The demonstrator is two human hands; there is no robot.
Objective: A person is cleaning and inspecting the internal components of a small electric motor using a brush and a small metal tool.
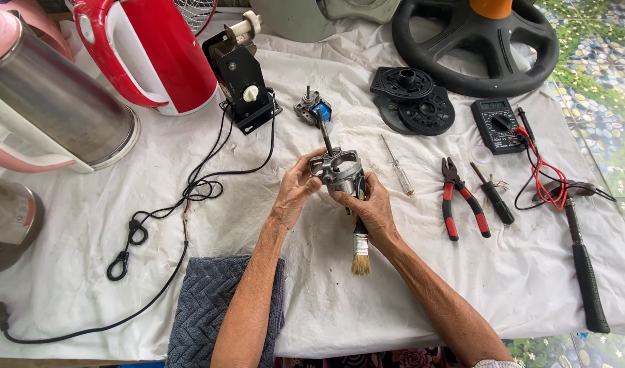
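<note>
Both hands hold a grey fan motor (336, 170) at the middle of the table (408, 286), shaft pointing to 12 o'clock. The left hand (293, 194) has its grip closed on the motor's side; the right hand (368, 204) grips motor and paintbrush (360, 252), bristles toward 6. Red-handled pliers (462, 201) lie at 3 o'clock.

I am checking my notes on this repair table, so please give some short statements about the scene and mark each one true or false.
1. Both hands hold the fan motor. True: the left hand and the right hand grip it from either side.
2. The paintbrush lies far from the hands. False: it is in the right hand, bristles pointing down.
3. The red-handled pliers lie on the white cloth, right of the hands. True.
4. The hammer is held. False: it lies at the table's right edge.
5. The multimeter lies near the black steering wheel. True.
</note>
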